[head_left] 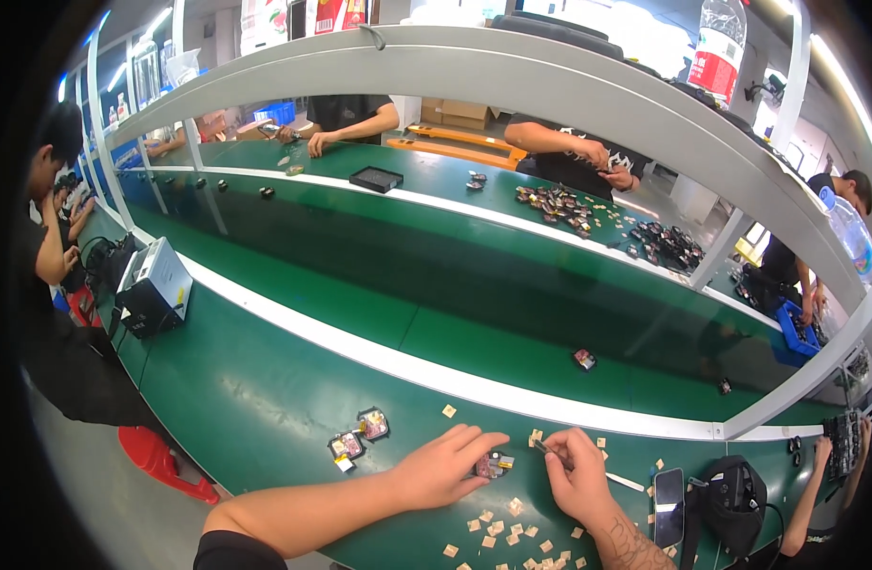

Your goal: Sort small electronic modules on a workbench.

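Note:
My left hand [442, 467] rests low over the green bench, its thumb and fingers around a small electronic unit [494, 465] with a dark casing and a yellow patch. Pinched in my right hand [580, 478] is a slim tool [541, 446] with a dark tip. A white strip [625, 483] emerges on the far side of that hand, apparently the tool's other end, though my fingers hide the join. Two similar open units [359, 437] lie left of my left hand. Small tan square pieces [496, 528] are scattered near both hands.
A phone [670, 508] and a black bag [735, 503] lie right of my right hand. Beyond the white rail [360, 351] runs a dark green belt carrying a few units [584, 359]. A boxy device [155, 288] stands at left. Other people work around the benches.

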`<state>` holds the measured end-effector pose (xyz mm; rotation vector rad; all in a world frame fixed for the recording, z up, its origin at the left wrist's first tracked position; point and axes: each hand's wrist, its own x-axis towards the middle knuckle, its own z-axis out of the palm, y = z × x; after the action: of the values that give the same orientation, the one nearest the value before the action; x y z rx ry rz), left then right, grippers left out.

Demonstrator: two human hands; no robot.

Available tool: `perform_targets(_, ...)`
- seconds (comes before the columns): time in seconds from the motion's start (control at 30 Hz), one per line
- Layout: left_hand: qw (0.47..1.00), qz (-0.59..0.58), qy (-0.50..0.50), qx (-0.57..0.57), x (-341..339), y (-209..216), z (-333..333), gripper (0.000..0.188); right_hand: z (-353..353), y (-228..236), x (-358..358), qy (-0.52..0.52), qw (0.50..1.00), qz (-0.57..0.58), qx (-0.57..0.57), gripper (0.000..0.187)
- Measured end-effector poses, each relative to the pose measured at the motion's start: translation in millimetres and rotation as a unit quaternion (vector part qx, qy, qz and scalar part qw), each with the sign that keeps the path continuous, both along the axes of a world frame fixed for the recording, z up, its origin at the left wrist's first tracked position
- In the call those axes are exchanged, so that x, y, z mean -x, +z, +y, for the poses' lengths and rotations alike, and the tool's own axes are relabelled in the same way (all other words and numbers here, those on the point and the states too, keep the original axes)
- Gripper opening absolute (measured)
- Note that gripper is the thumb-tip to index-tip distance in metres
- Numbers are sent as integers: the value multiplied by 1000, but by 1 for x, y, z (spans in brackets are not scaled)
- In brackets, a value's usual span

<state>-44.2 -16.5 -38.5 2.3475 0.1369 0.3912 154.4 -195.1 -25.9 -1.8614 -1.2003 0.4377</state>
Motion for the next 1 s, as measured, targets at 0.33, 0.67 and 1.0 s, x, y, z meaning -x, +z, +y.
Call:
perform_targets(0.33,999,-30,-13,-29,-3,-3,0,66,12,-1,14,83,993,-76,32,24)
perform_targets(0.67,998,-33,-14,-45,-3,0,-5,54,12,4,22,88,993,-28,70,21)
perform_targets(1.0,995,-49,-30,-84,-2,-9,-4,24,12,1,27,57,995,-66,57,17)
